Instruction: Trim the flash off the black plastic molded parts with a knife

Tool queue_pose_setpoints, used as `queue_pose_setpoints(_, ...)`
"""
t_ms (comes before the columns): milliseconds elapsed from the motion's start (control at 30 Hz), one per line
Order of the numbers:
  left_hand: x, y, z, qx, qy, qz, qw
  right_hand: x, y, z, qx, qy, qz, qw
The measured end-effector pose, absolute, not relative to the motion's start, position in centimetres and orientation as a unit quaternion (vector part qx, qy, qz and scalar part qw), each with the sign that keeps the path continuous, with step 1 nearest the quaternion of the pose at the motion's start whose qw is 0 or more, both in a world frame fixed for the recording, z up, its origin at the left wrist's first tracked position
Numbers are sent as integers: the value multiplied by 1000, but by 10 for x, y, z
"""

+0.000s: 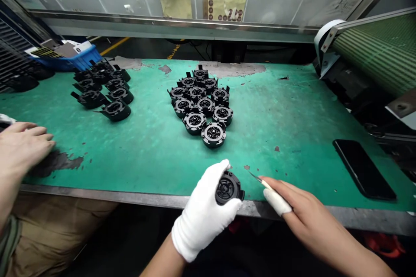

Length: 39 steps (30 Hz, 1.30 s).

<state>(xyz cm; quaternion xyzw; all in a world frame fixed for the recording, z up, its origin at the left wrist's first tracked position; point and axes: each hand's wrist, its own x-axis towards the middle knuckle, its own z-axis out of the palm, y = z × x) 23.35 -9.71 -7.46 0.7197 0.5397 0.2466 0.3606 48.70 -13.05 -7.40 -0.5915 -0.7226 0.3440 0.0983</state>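
My left hand (203, 210), in a white glove, grips a round black plastic part (227, 187) over the table's front edge, its ribbed face turned up. Bare except for a white cover on one digit, my right hand (299, 207) is closed round a slim knife (267, 187) with a pale handle. Its thin pointed blade tips toward the black part but stays apart from it. Beyond my hands, several similar round black parts (213, 134) stand grouped on the green tabletop (276, 108), showing ringed tops.
A second cluster of black parts (116, 109) stands at left, near a blue bin (74, 58). Another person's hand (24, 147) rests at the left edge. At right lie a black phone (364, 169) and a green conveyor belt (380, 41).
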Motion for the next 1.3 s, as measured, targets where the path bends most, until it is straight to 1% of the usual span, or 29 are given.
queue_pose_setpoints(133,250,-92,-79,725,520,245,378,495,-133,-68,-586,-715,369,96)
queue_pose_setpoints(333,257,-90,-81,729,524,237,372,497,-138,-66,-608,-692,378,93)
queue_pose_setpoints(500,254,-95,-85,719,547,227,365,496,-139,-71,-603,-705,361,94)
queue_pose_setpoints(633,249,-98,-87,703,569,214,368,495,-138,-74,-596,-718,341,113)
queue_pose_setpoints(867,240,-97,-84,710,570,194,364,497,-139,-80,-597,-723,324,124)
queue_pose_setpoints(1100,233,-96,-80,709,566,171,385,504,-141,-91,-589,-729,321,136)
queue_pose_setpoints(1300,241,-89,-72,667,582,189,424,499,-138,-87,-572,-730,359,106)
